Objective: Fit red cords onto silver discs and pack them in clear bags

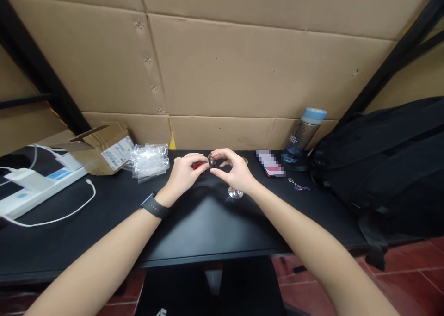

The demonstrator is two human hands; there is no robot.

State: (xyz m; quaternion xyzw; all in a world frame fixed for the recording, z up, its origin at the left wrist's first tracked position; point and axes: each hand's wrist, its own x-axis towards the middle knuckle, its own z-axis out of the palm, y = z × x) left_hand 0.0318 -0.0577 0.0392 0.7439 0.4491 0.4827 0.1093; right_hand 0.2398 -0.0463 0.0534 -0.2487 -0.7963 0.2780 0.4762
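Note:
A small, glossy dark brown round piece is held up over the black table between my two hands. My right hand curves round it, with the thumb below and fingertips above. From the other side, the closed thumb and fingertips of my left hand meet its edge. Something red shows between the left thumb and fingers; whether it is held or lies behind them I cannot tell. Under my right wrist stands a shiny, clear round base, its upper part hidden by that hand.
Clear plastic bags and an opened cardboard box lie at the left, beside a white power strip with cables. At the right are a phone, a keychain, a water bottle and a black backpack. Cardboard walls the back.

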